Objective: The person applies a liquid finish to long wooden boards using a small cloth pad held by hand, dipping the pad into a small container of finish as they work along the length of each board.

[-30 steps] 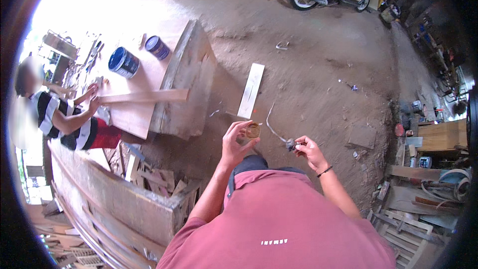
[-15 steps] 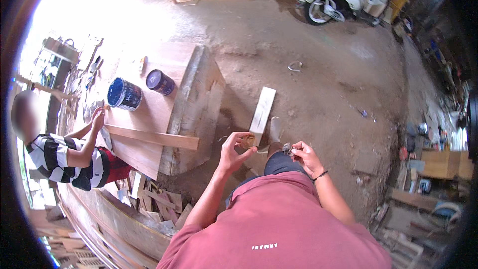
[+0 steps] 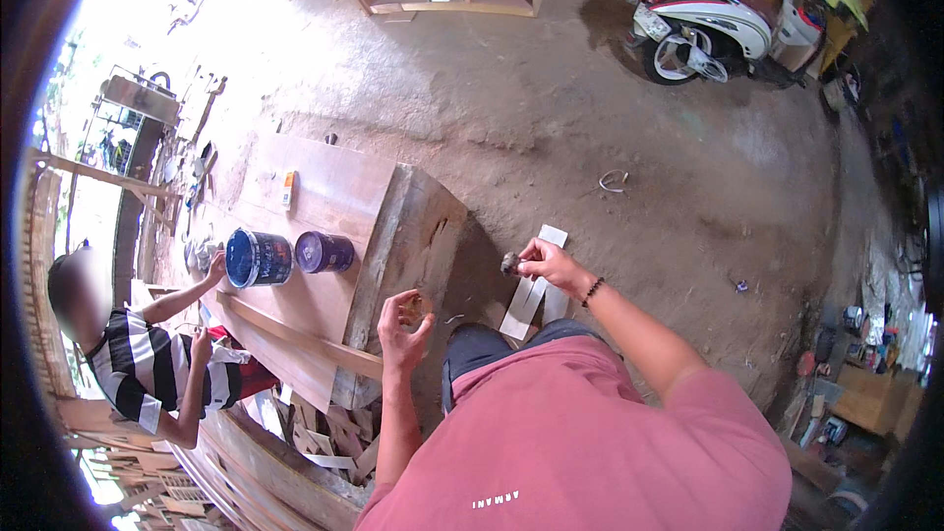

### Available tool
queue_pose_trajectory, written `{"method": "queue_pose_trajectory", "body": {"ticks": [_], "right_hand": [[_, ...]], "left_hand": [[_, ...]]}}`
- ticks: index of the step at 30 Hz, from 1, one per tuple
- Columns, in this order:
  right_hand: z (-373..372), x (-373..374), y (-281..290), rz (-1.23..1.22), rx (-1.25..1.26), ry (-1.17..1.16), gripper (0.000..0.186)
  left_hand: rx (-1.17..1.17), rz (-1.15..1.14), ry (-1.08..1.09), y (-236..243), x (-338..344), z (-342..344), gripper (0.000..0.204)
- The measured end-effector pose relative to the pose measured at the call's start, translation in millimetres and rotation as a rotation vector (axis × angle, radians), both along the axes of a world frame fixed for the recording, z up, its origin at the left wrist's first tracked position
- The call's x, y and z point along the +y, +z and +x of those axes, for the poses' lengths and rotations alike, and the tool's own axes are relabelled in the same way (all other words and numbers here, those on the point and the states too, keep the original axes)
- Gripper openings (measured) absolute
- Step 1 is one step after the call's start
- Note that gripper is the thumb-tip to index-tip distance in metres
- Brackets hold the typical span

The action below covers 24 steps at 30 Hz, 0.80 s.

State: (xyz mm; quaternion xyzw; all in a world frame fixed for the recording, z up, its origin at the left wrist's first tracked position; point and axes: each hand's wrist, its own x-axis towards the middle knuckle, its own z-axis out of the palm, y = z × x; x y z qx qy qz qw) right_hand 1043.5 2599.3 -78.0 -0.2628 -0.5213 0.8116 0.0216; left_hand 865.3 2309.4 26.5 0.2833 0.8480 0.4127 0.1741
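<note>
My left hand (image 3: 399, 330) is raised beside the near end of the workbench, thumb and fingers curled round a small, round, brownish see-through cup (image 3: 420, 307). What the cup contains is too small to tell. Out in front and to the right, my right hand (image 3: 555, 266) pinches a small dark grey wad of cloth (image 3: 509, 264) over the floor. Cup and wad are apart. A long wooden strip (image 3: 295, 332) lies across the bench, its near end close to my left hand.
On the plywood-topped bench (image 3: 324, 172) stand an open blue paint bucket (image 3: 260, 259) and a lidded purple tin (image 3: 324, 253). A co-worker in a striped shirt (image 3: 147, 354) is at its left side. White boards (image 3: 531, 300) lie ahead of me. A scooter (image 3: 708, 34) stands far right.
My right hand with the wad has moved forward and left. My left hand with the cup has shifted left toward the bench. The co-worker's one hand has reached toward the blue bucket.
</note>
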Motion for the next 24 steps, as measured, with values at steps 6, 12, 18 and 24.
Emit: {"method": "queue_pose_trajectory", "body": {"ticks": [6,12,18,24], "right_hand": [[-92.2,32.1,11.6,0.089,-0.054,0.113,0.022],[-181.8,20.1,-11.4,0.350,-0.067,0.120,0.024],[-267.0,10.1,-1.9,0.536,-0.163,0.135,0.023],[-353.5,10.4,-20.0,0.758,-0.225,0.118,0.024]], "left_hand": [[0.199,-0.025,0.033,1.1,36.8,-80.6,0.043],[0.090,0.016,0.013,-16.4,58.1,-212.7,0.044],[0.214,-0.138,-0.175,-57.9,101.3,-320.7,0.045],[0.162,-0.287,-0.101,-118.2,124.5,-357.0,0.046]]}}
